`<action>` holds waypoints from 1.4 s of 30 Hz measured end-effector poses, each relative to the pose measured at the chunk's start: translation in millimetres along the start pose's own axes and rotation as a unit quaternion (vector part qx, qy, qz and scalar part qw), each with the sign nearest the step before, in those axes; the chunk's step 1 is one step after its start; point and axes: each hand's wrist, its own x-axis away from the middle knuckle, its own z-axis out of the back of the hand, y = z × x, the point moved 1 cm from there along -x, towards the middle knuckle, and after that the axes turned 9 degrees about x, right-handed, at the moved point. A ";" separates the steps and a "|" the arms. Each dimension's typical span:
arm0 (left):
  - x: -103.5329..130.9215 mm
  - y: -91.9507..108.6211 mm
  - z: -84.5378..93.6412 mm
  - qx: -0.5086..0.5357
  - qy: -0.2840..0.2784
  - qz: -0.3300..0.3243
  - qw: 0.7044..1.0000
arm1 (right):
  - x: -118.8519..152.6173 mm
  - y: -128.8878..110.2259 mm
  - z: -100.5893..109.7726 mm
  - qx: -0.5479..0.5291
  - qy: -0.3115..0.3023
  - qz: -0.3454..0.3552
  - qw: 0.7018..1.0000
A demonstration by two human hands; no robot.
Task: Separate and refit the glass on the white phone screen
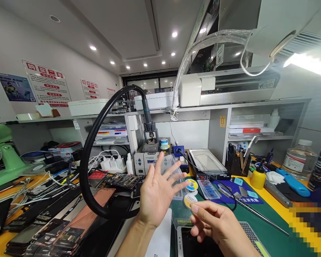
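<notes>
My left hand (158,189) is raised with its palm showing and fingers spread, holding nothing. To its right, my right hand (214,223) is closed, thumb and forefinger pinched together. What sits between those fingertips, if anything, is too small to make out. A round spool with a white and yellow label (189,200) appears right by the pinched fingertips; whether they touch it I cannot tell. Below the right hand lies a phone with a white frame and dark screen (186,240), partly covered. Under my left forearm is a white flat device (163,233).
A thick black hose (83,167) loops from a hot-air station (143,161) across the left side. Phone parts (77,217) pile up at left. At right are a heating plate (208,164), long metal tweezers (262,216), a yellow bottle (258,177) and a clear bottle (299,159).
</notes>
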 end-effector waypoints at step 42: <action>-2.4 -1.9 1.6 -0.048 0.016 -0.012 0.999 | 2.2 -0.5 -2.4 -0.016 -0.007 -0.044 0.999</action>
